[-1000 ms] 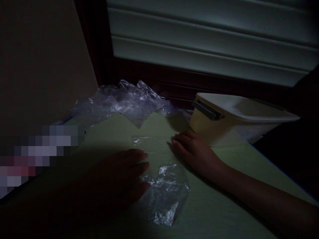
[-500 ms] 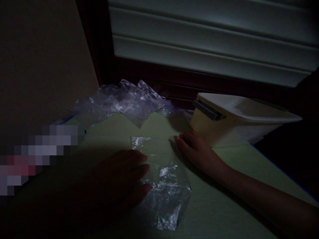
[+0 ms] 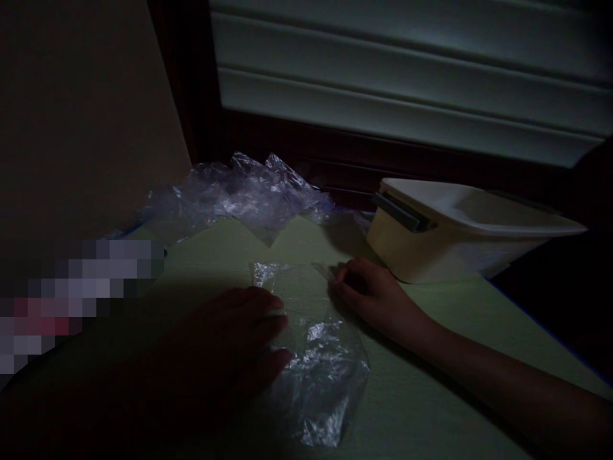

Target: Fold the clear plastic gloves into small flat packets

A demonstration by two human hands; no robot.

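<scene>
A clear plastic bag lies flat on the pale green tabletop, its film creased and shiny. My left hand rests on the bag's left edge with the fingers stretched out and slightly apart; it is deep in shadow. At the upper right edge of the bag, my right hand is closed in a pinch on the film, and a small flap of it sticks out beyond the fingertips.
Behind the bag, a heap of crumpled clear plastic bags lies along the table's far edge. A pale plastic bin with a dark handle stands at the right, close to my right hand. A slatted panel rises behind; a blurred-out patch covers the left.
My right hand has drawn its fingers together on the bag's upper right edge and lifted a bit of film there. The left hand stays almost where it was.
</scene>
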